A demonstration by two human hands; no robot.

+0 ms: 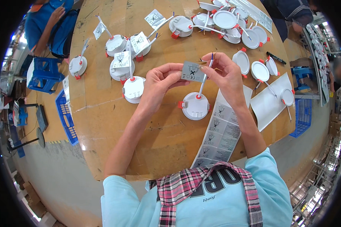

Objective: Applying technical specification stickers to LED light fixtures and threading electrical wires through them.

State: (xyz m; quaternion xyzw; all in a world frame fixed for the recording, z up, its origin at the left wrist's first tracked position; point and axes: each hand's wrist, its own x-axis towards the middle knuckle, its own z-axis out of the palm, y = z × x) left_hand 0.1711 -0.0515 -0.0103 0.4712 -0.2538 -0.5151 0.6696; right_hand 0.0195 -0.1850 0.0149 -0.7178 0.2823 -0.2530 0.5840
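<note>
A silver printed label is stretched between my two hands above the table. My left hand pinches its left edge. The fingers of my right hand are closed on its right side, where the white cable of a round downlight passes. That downlight lies back side up on the table below my hands, with red-tipped spring clips at its sides. Bare wire ends poke out above my right fingers. Under my right forearm runs a strip of silver labels.
Several labelled downlights lie at the left. A heap of downlights covers the far right. A black marker and a white sheet are at the right. Blue baskets flank the table; a person sits far left.
</note>
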